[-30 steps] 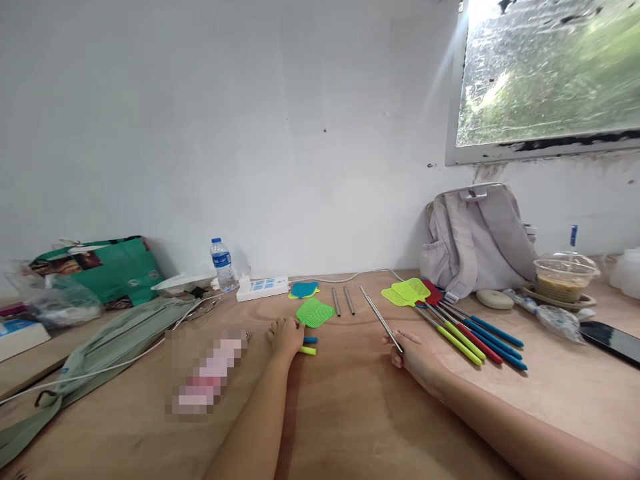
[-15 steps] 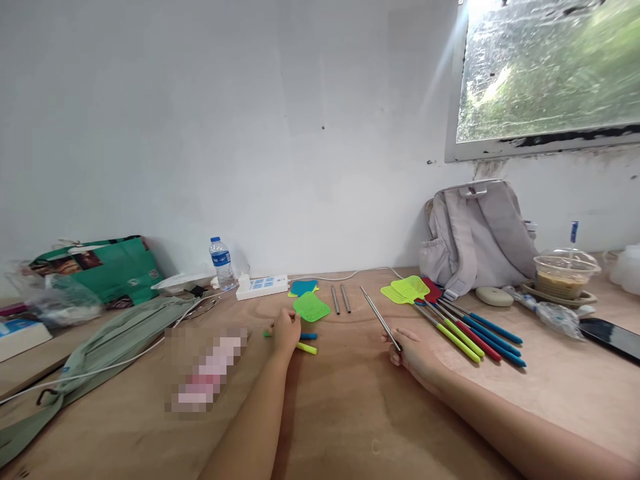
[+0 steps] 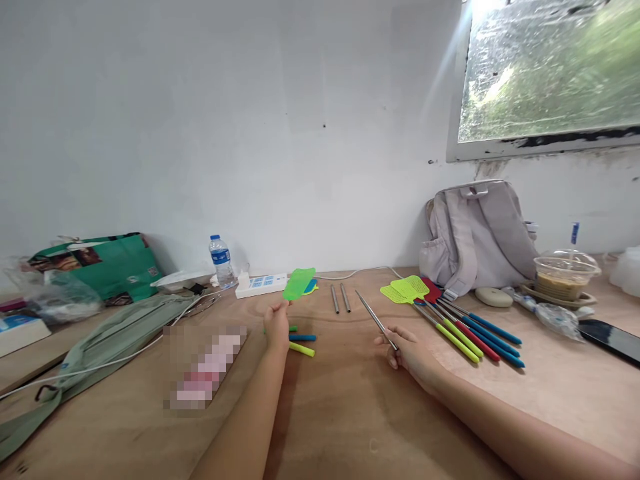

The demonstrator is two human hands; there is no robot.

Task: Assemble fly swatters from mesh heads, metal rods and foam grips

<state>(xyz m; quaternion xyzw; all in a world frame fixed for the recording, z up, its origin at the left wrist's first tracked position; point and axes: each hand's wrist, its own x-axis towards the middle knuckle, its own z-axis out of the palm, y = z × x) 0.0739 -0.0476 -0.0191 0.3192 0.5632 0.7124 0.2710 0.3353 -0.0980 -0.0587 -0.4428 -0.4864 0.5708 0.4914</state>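
Note:
My left hand (image 3: 277,325) is closed on the lower edge of a green fly swatter head (image 3: 299,284), raised and tilted off the table. Behind that head, part of a blue swatter head (image 3: 311,287) shows. Below lie loose handle grips: a blue one (image 3: 303,338), a yellow one (image 3: 302,349) and a green one partly hidden by my hand. My right hand (image 3: 403,348) holds a thin metal rod (image 3: 371,312) slanting up to the left. Two short metal rods (image 3: 339,299) lie between the hands. To the right rest several whole fly swatters (image 3: 457,337) with yellow, red and blue handles.
A grey backpack (image 3: 475,237) leans on the wall beside a lidded drink cup (image 3: 565,277) and a phone (image 3: 613,343). On the left are a water bottle (image 3: 221,262), a white power strip (image 3: 261,285), a green bag (image 3: 117,267) and a grey-green strap (image 3: 117,340).
My left hand has lifted the green swatter head off the table, moving it up and slightly left. The rod in my right hand has shifted slightly left and down.

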